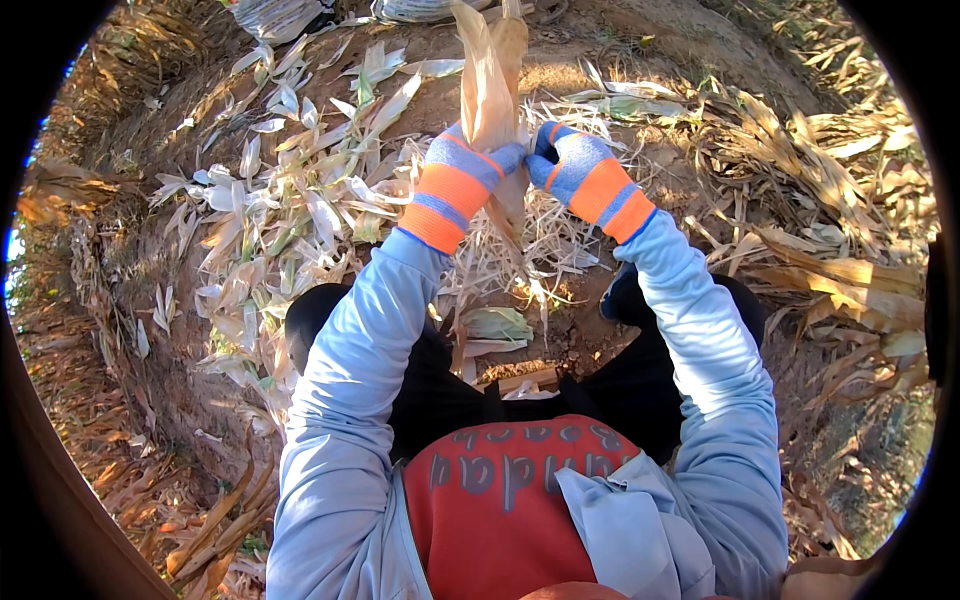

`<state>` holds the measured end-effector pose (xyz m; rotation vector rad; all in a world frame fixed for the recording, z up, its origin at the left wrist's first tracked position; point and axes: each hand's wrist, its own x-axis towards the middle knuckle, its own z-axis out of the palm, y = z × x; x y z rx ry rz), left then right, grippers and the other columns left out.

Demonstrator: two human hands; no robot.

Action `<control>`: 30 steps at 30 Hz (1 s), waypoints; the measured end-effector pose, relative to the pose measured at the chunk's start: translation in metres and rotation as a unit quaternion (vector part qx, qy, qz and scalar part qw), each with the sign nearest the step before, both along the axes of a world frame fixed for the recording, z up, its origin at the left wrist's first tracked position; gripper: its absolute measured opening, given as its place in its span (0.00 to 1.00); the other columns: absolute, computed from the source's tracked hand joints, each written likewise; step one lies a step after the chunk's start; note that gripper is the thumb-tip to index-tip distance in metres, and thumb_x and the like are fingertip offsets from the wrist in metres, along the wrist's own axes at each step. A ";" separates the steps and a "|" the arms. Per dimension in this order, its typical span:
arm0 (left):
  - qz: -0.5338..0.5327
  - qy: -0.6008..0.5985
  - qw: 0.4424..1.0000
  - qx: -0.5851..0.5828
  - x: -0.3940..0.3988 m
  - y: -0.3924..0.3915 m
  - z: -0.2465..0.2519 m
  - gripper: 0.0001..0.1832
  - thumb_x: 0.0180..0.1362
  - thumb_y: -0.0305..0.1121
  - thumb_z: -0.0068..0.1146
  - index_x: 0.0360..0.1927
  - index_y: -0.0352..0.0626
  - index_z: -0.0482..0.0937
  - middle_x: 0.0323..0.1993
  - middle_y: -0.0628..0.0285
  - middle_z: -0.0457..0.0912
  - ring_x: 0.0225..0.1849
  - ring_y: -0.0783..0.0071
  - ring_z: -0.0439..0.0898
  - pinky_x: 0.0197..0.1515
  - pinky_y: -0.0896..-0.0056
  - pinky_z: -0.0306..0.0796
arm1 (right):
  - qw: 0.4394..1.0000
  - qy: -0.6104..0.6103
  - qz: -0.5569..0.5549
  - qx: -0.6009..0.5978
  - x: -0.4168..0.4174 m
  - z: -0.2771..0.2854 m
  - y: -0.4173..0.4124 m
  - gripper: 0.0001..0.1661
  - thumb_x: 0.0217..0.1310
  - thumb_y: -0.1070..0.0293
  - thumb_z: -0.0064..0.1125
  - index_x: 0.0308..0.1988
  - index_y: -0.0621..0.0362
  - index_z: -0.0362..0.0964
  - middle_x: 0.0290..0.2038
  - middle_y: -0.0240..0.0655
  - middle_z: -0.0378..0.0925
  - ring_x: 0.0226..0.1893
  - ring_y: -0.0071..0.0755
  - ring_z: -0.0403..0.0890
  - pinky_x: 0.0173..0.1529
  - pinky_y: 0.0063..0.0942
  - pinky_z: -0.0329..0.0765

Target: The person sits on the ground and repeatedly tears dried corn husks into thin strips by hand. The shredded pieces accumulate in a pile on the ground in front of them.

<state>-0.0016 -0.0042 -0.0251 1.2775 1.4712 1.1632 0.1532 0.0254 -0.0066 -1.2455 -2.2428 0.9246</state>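
My left hand (471, 169), in a blue and orange knit glove, is wrapped around dry corn husks (481, 82) that stick up past it. Their pale, papery leaves also hang down below the fingers, and whether an ear is inside is hidden. Close on the right, my right hand (581, 171) wears a matching glove. Its thumb and forefinger pinch the edge of the same husks, with a small gap showing inside the curled fingers. Beneath both hands lies a heap of thin shredded husk strips (559, 225) on the soil.
Loose husk leaves (262, 247) are strewn over the dirt at left. Long dry corn stalks and leaves (810, 172) pile up at right. Woven sacks (277, 16) stand at the top edge. A greenish husk (496, 324) lies between my bent legs.
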 end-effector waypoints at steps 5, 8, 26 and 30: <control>0.000 0.029 1.000 -0.006 0.001 0.000 0.000 0.22 0.33 0.38 0.62 0.30 0.34 0.73 0.24 0.55 0.77 0.25 0.69 0.76 0.27 0.72 0.69 | 0.999 0.009 0.000 0.041 0.000 -0.005 -0.001 0.10 0.42 0.67 0.50 0.27 0.61 0.65 0.20 0.43 0.70 0.21 0.40 0.70 0.28 0.30 0.67; 0.005 0.025 1.000 0.005 0.000 0.001 -0.003 0.22 0.33 0.39 0.62 0.30 0.33 0.73 0.23 0.55 0.77 0.24 0.68 0.76 0.27 0.72 0.69 | 0.999 0.012 -0.017 0.049 -0.002 -0.003 -0.002 0.08 0.43 0.69 0.50 0.27 0.62 0.64 0.19 0.43 0.68 0.19 0.38 0.69 0.27 0.29 0.66; -0.002 0.004 1.000 0.025 0.002 0.001 -0.003 0.26 0.32 0.36 0.62 0.36 0.35 0.70 0.29 0.55 0.77 0.30 0.69 0.76 0.33 0.73 0.69 | 0.999 0.040 0.006 0.033 0.000 -0.011 -0.001 0.09 0.46 0.66 0.50 0.28 0.61 0.65 0.20 0.41 0.70 0.21 0.37 0.70 0.28 0.28 0.67; -0.011 0.052 0.998 0.034 0.000 0.001 -0.005 0.25 0.32 0.35 0.62 0.37 0.36 0.70 0.30 0.55 0.77 0.31 0.69 0.76 0.33 0.73 0.69 | 0.999 0.036 -0.006 0.001 -0.002 -0.002 -0.007 0.10 0.46 0.66 0.50 0.27 0.60 0.64 0.20 0.42 0.70 0.21 0.38 0.70 0.27 0.28 0.67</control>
